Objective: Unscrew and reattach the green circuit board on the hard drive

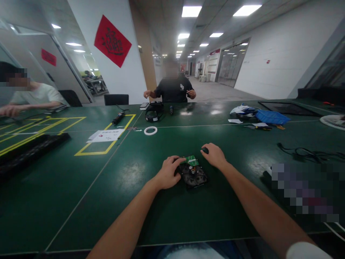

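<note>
On the green table in front of me lies what looks like a hard disk drive point(193, 177), a dark square body with a round hub in its middle. A green circuit board point(192, 160) sits across its far end. My left hand point(169, 172) grips the drive's left side, with fingers over the board's edge and the thumb lower down. To the right of the drive and apart from it, my right hand point(214, 154) is closed around a small dark rounded object point(205, 150). Most of that object is hidden by the fingers.
A white tape roll point(150, 131) and printed sheets point(106, 135) lie farther left. Pliers point(258, 127), a blue tray point(272, 117) and black cables point(312, 154) are on the right. One person point(174, 88) sits opposite, another point(37, 93) at left.
</note>
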Action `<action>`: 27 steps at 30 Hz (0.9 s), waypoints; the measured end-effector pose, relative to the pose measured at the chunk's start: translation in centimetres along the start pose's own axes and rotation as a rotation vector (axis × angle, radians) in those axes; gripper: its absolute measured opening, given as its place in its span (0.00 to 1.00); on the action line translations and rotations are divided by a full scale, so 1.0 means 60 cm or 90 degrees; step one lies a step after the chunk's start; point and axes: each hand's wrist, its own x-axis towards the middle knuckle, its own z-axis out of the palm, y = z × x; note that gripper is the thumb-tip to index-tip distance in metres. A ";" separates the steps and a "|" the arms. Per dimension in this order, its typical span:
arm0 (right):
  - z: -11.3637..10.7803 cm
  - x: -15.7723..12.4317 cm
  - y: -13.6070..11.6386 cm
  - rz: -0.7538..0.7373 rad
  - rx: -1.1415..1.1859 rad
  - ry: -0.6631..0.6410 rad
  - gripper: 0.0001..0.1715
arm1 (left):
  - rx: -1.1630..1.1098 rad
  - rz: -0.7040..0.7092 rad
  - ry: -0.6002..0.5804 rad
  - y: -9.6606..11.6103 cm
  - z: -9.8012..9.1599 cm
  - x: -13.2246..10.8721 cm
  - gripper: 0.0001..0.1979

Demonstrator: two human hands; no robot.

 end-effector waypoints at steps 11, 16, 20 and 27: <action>0.028 0.013 -0.012 0.043 -0.068 -0.062 0.11 | 0.011 0.008 -0.029 0.006 -0.012 -0.012 0.36; -0.018 -0.002 -0.014 -0.034 0.006 -0.098 0.09 | 0.000 0.019 -0.049 0.005 -0.019 -0.015 0.36; -0.065 -0.016 -0.037 -0.191 0.191 -0.199 0.11 | -0.006 0.019 -0.055 0.006 -0.021 -0.014 0.36; -0.068 -0.027 -0.071 -0.234 0.194 -0.271 0.11 | -0.002 0.012 -0.042 0.004 -0.019 -0.016 0.35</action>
